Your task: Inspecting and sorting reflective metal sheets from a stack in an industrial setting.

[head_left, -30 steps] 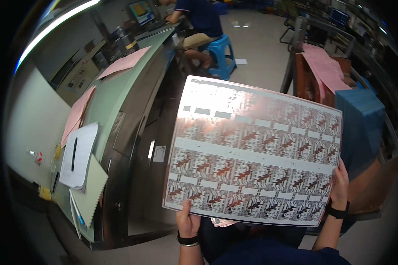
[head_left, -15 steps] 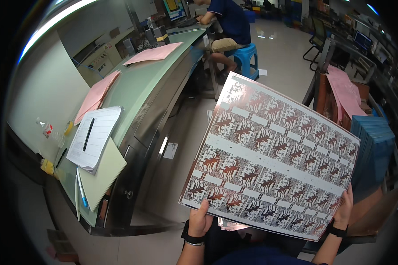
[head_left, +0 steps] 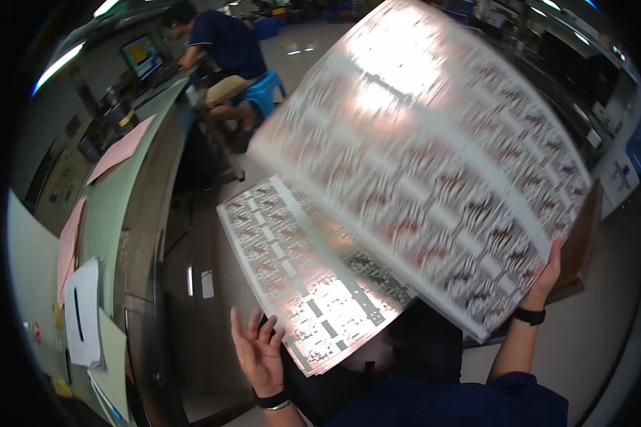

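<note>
Floor (head_left: 306,64), pale and shiny, can be seen at the back. The left side is taken up by the green-topped surface (head_left: 114,206), with a co-worker (head_left: 228,46) seated on a blue stool (head_left: 263,89) by its far end. Main thing though: the copper-coloured panel (head_left: 427,178) is held up tilted (pretty blurred), long axis pointed from far left to near right, so nearly all of it is ahead and left of the right grip (head_left: 545,281). Below, the panel stack (head_left: 306,277) seems to be propped on the lap (head_left: 434,334), poking past its left edge; whether it's touched by the panel can't be told. Pink sheets (head_left: 124,149) are laid between the surface's far end and the notebook (head_left: 91,320) placed near its near end. The right grip is clamped on the panel's short edge, by the near corner. The left grip (head_left: 260,356) is spread wide, nothing in it, just beside the stack's left edge and well apart from the panel.
</note>
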`<state>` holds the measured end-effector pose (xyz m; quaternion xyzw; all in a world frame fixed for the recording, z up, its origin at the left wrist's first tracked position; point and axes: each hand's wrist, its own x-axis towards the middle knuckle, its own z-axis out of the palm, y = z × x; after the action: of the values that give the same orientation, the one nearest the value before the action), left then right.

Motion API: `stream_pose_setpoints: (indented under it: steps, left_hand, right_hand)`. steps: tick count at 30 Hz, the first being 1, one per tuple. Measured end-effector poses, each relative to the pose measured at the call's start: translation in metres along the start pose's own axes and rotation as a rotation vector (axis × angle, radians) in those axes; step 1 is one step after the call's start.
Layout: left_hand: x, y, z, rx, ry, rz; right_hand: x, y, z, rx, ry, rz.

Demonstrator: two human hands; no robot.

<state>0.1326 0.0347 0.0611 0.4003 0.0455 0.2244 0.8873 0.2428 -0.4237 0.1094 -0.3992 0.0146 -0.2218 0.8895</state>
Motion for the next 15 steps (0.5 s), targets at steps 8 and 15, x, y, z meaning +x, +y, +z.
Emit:
stream_pose_setpoints:
  steps: [8,15]
  left_hand:
    - [-0.147,-0.011,-0.231,0.704,0.558,-0.110]
    - [-0.287,-0.086,-0.288,0.892,0.907,-1.026]
  right_hand:
    - [0.012,-0.056,0.008,-0.400,0.278,-0.815]
    - [0.060,-0.013,-0.079,-1.417,0.978,-0.876]
